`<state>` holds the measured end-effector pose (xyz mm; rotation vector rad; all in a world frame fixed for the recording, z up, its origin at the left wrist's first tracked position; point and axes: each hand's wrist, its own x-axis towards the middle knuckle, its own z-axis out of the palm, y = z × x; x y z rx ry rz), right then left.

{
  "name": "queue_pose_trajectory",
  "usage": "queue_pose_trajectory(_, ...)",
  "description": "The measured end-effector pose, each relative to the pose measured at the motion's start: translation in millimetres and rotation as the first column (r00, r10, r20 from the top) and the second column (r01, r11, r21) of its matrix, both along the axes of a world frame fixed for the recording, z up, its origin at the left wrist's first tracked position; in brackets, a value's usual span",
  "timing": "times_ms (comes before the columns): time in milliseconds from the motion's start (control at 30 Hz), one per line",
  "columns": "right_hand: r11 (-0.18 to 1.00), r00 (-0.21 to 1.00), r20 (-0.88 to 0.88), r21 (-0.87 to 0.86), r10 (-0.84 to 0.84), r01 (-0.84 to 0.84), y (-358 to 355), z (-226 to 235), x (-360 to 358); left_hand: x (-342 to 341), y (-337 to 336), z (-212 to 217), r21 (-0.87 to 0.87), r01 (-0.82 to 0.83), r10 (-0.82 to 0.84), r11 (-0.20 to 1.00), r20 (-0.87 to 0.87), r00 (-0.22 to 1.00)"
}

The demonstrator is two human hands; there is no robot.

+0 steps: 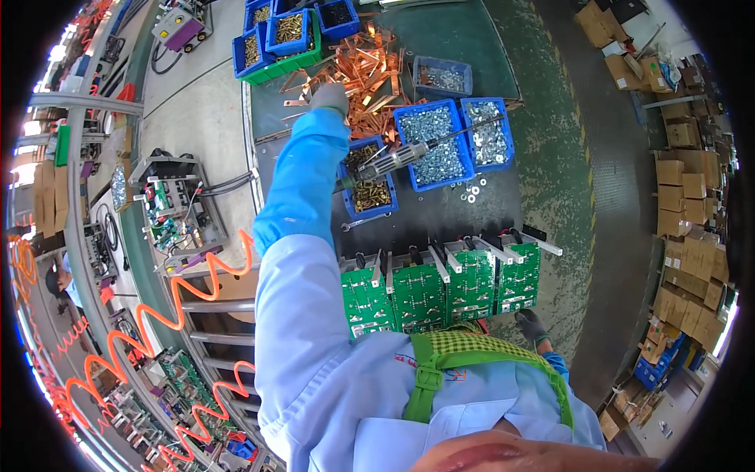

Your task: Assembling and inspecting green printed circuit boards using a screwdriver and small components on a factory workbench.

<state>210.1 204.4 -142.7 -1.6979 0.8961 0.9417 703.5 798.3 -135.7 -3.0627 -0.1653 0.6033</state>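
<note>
a dark workbench (440, 216) is seen with blue bins set along its far half: bins of brass-coloured parts (287, 30) at the far left corner, a small bin of such parts (368, 189) near the middle, and two bins of silvery washers and nuts (454, 141) towards the right edge. a heap of copper strips (370, 71) is spread at the far edge, while a powered screwdriver (409, 153) is laid across the bins and loose washers (474, 189) and a spanner (363, 223) are left on the bare top. a row of green circuit boards (440, 287) is lined up along the near edge.
</note>
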Motion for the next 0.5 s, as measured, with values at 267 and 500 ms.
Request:
queue_pose_trajectory(267,0.997,0.996,0.057,-0.029,0.07,-0.068,18.8,17.5,13.5,-5.6,11.9,1.3,-0.044,-0.032,0.035,0.999,0.081,0.996)
queue_pose_trajectory(500,0.998,0.998,0.063,0.065,-0.022,0.018,-23.1,-25.9,-16.8,-13.1,47.7,48.6,-0.251,-0.068,0.129,0.965,0.232,0.964)
